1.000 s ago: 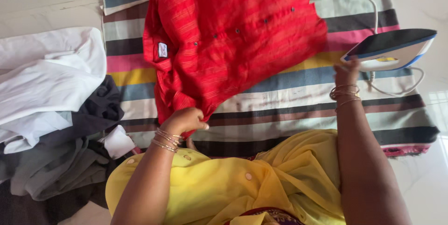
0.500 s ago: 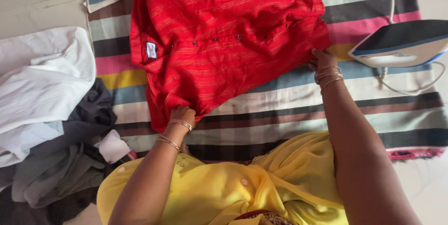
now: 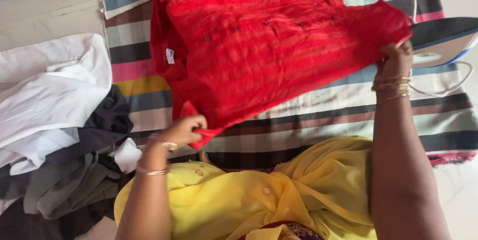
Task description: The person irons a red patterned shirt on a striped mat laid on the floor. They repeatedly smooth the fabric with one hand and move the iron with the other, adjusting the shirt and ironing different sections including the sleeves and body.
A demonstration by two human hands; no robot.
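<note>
Both hands pinch a crumpled red shirt [image 3: 259, 51], left hand [image 3: 183, 129] at its near corner, right hand [image 3: 396, 56] lifting the far edge beside the iron [image 3: 440, 38], above a striped mat [image 3: 318, 115], still unpressed

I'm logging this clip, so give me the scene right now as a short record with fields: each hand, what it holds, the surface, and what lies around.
left hand: pinches the near edge of the red shirt
right hand: grips the shirt's far right edge, lifted off the blanket
shirt: spread wide, dark buttons in a row, small label near the collar
surface: striped blanket on a pale floor
iron: stands at the right, partly behind the shirt, white cord looping beside it
laundry pile: white, black and grey clothes at the left
</note>
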